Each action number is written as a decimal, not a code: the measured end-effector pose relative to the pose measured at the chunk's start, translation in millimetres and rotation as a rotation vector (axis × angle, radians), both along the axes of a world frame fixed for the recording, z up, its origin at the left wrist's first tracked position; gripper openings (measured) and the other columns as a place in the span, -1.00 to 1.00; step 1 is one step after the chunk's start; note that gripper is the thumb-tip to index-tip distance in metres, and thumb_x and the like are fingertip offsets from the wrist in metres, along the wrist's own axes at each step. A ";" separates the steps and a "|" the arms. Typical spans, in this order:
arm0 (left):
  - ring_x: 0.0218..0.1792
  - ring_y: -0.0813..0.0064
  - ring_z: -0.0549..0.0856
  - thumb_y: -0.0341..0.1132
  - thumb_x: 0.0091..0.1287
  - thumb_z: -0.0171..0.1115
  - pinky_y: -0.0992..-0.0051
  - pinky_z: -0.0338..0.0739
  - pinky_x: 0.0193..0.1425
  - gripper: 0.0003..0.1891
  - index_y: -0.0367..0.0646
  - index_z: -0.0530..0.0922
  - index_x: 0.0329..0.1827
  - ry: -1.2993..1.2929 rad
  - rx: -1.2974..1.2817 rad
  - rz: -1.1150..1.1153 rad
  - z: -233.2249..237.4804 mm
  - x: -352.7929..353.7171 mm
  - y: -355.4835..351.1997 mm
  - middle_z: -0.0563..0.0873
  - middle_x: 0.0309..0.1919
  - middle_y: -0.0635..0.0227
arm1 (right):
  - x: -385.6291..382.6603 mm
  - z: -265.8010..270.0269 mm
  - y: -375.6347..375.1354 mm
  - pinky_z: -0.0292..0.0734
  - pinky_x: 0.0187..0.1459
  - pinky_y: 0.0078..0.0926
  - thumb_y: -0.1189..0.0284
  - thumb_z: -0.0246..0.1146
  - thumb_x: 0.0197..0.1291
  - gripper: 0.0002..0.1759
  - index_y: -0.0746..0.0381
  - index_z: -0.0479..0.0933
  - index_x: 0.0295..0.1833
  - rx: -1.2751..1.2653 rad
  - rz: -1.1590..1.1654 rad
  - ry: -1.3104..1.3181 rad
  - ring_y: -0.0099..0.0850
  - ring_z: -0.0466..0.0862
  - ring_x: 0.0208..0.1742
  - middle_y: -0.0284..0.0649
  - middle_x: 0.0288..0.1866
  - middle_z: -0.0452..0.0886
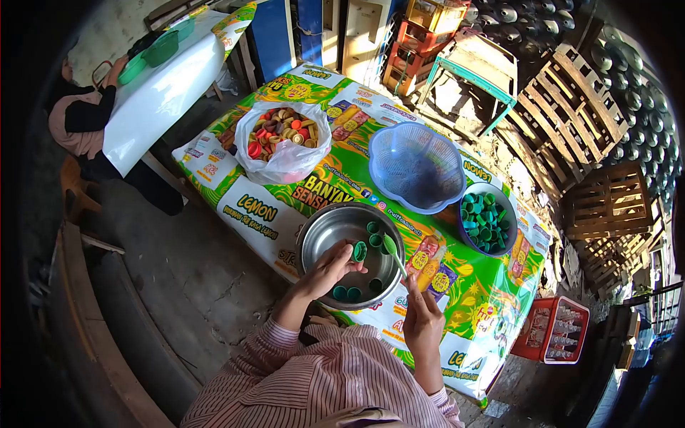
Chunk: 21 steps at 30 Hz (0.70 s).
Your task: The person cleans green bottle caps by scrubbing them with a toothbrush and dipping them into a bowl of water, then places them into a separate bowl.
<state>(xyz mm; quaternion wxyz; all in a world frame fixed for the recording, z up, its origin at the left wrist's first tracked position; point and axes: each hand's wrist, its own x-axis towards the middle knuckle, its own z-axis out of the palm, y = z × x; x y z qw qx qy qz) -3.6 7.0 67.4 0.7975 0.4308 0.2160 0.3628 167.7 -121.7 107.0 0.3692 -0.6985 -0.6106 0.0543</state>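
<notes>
My left hand (334, 267) pinches a green bottle cap (359, 251) over a steel bowl (312, 235), the cap's open side showing. A green toothbrush (397, 258) is in my right hand (424, 318), its bristle head near the bowl's right rim, apart from the cap. Inside the bowl lie several loose green caps (347, 293), some by the far side and some by the near side. To the right, a round tub (464, 235) is heaped with green caps (485, 220). A blue plastic basket (385, 160) stands behind the bowl.
A white plastic bag (314, 157) full of red, yellow and brown caps sits at the table's left. The tablecloth (250, 214) is printed brightly. Another person (82, 118) sits at a table at far left. A red crate (536, 328) with bottles stands right; wooden pallets (571, 107) lie beyond.
</notes>
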 end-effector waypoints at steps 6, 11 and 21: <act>-0.19 0.29 0.57 -0.45 0.25 0.11 0.38 0.52 -0.10 -0.66 -0.24 0.27 0.06 0.878 0.943 0.086 -14.9 -7.5 6.3 0.39 -0.12 0.11 | 1.4 -13.8 -2.1 0.45 -0.53 -0.33 0.59 0.15 0.10 -0.44 0.05 0.35 0.26 -0.047 -0.005 0.094 -0.28 0.55 -0.58 -0.20 -0.51 0.48; -0.18 0.31 0.58 -0.49 0.25 0.09 0.49 0.57 -0.15 -0.67 -0.27 0.31 0.07 0.581 0.853 0.263 47.8 7.0 -5.8 0.42 -0.05 0.09 | 9.6 -6.2 -0.3 0.52 -0.47 -0.31 0.55 0.13 0.14 -0.48 0.10 0.32 0.26 -0.100 -0.074 0.295 -0.15 0.62 -0.48 -0.08 -0.31 0.60; -0.30 0.37 0.56 -0.52 0.13 0.21 0.46 0.47 -0.16 -0.63 -0.23 0.37 0.01 0.673 0.896 0.087 22.4 18.6 -19.8 0.51 -0.10 0.21 | -11.3 -14.1 18.0 0.07 -0.63 -0.67 0.37 0.23 0.18 -0.70 0.38 0.50 -0.08 -0.258 -0.059 0.852 -0.75 0.17 -0.65 -0.49 -0.72 0.22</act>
